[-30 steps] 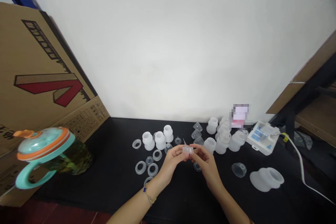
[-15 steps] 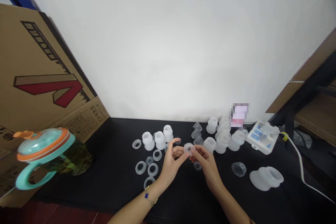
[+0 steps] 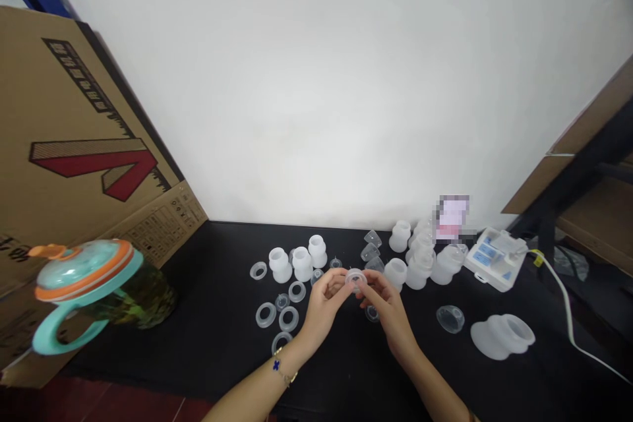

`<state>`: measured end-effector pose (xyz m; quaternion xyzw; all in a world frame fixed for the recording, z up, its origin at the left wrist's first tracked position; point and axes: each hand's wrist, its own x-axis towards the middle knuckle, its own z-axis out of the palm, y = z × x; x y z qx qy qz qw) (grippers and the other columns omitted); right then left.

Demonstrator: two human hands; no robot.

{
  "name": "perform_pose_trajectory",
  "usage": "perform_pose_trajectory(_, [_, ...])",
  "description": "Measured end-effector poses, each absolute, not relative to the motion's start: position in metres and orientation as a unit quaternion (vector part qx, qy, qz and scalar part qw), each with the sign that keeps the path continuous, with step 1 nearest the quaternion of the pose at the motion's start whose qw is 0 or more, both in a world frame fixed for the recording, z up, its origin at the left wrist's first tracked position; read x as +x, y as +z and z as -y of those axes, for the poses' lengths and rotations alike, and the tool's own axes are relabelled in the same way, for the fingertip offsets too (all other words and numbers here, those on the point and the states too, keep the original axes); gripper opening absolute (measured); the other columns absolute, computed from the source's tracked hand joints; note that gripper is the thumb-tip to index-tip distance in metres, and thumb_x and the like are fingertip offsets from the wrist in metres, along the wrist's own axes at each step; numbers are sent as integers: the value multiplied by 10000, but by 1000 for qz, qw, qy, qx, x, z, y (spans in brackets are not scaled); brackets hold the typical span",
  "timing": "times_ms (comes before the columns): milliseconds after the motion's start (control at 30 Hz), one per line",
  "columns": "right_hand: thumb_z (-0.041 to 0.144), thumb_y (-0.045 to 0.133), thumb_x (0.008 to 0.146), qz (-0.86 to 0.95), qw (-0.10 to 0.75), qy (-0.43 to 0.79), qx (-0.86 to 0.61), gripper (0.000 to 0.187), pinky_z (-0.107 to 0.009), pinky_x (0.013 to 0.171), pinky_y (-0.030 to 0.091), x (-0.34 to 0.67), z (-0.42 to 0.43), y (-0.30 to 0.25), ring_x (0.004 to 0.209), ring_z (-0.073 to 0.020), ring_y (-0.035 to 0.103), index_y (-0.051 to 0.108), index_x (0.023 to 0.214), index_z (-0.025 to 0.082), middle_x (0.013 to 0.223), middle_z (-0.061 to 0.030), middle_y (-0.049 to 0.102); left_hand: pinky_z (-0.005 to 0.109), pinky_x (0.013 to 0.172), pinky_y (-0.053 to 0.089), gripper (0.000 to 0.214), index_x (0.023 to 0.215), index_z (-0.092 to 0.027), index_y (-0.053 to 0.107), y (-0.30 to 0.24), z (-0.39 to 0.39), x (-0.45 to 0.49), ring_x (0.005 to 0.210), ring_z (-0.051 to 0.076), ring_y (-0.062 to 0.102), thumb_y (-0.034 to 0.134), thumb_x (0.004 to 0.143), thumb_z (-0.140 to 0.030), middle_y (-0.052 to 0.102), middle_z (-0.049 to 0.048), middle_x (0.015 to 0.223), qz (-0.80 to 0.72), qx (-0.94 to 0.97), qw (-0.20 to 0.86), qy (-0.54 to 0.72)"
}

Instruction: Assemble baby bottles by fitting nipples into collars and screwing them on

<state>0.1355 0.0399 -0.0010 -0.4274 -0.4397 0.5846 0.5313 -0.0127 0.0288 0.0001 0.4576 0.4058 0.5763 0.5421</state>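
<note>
Bottle collar ring sits mid-frame on my feed, held up over the black tabletop with both hands. Reading left to right: a lidded drink jug, then loose collars and three white bottles standing open.

Left hand is what just changed: half a second ago its index finger was poking up off the ring, and now it's curled back in with its thumb and fingertips on the near side. So I'd say the piece is better steadied for whatever handling it gets. The ring itself looks clear to milky, round, its opening tipped toward me; can't tell if anything's seated inside.

Right hand pinches the other edge, fingers bent. Past that, more white bottles, a clear dome cap and one bottle on its side.
</note>
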Motion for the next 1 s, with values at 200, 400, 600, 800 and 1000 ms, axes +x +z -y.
perform_pose_trajectory(200, [544, 837, 712, 456, 526, 580, -424, 383, -314, 601, 484, 136, -40, -3, 757, -219, 631, 764, 943, 248, 928, -59, 718, 277, 774, 518, 226, 977, -192, 690, -3, -29, -14, 808, 194, 700, 732, 861, -381, 759, 30, 872, -412, 480, 522, 572])
perform_pose_trajectory(400, [544, 820, 735, 470, 525, 570, -422, 377, -318, 617, 492, 136, -40, -7, 782, -228, 628, 763, 977, 260, 973, -65, 720, 288, 782, 511, 219, 973, -187, 698, -6, -30, -15, 846, 212, 688, 719, 870, -380, 749, 46, 917, -438, 504, 476, 573])
perform_pose_trajectory(600, [533, 757, 808, 515, 501, 547, -430, 353, -312, 637, 490, 137, -39, -11, 793, -221, 615, 743, 1031, 260, 974, -61, 710, 291, 800, 490, 216, 978, -191, 685, -7, -28, -15, 869, 213, 660, 675, 902, -393, 724, 41, 940, -459, 524, 436, 570])
perform_pose_trajectory(800, [486, 746, 814, 553, 480, 528, -430, 397, -303, 648, 491, 136, -39, -19, 768, -204, 606, 687, 1117, 236, 933, -44, 696, 292, 816, 475, 196, 994, -197, 637, -10, -27, -15, 876, 202, 635, 628, 935, -384, 687, 27, 929, -470, 534, 414, 568])
perform_pose_trajectory(1000, [456, 684, 859, 584, 456, 495, -454, 353, -288, 634, 460, 135, -38, -15, 765, -208, 614, 665, 1115, 214, 926, -44, 716, 300, 844, 472, 135, 984, -205, 641, -8, -24, -14, 893, 200, 628, 642, 925, -326, 678, 27, 949, -467, 567, 374, 566])
